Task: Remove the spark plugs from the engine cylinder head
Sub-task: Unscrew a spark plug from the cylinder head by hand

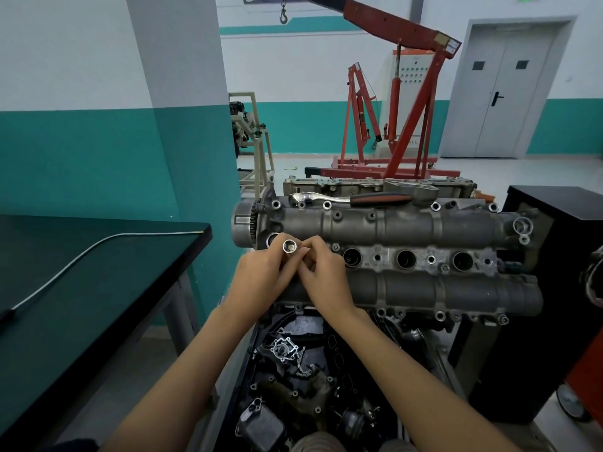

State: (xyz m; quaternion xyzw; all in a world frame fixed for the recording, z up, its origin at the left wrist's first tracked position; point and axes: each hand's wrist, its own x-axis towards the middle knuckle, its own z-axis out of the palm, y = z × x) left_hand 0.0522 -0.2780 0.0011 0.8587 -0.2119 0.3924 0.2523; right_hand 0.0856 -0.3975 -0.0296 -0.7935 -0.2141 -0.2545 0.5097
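above the engine head (pixel 408 223), the socket (pixel 289 246) hides its contents; left hand (pixel 257 278) and right hand (pixel 326 278) both pinch it.

You face a dull grey engine head (pixel 408 223); a silver ratchet (pixel 326 199) with a black-and-orange handle; a red crane (pixel 408 93); teal-and-white walls (pixel 81 125); a dark green worktop (pixel 98 256).

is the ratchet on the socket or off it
Off. The ratchet lies on top of the cylinder head, while both hands hold the socket apart from it.
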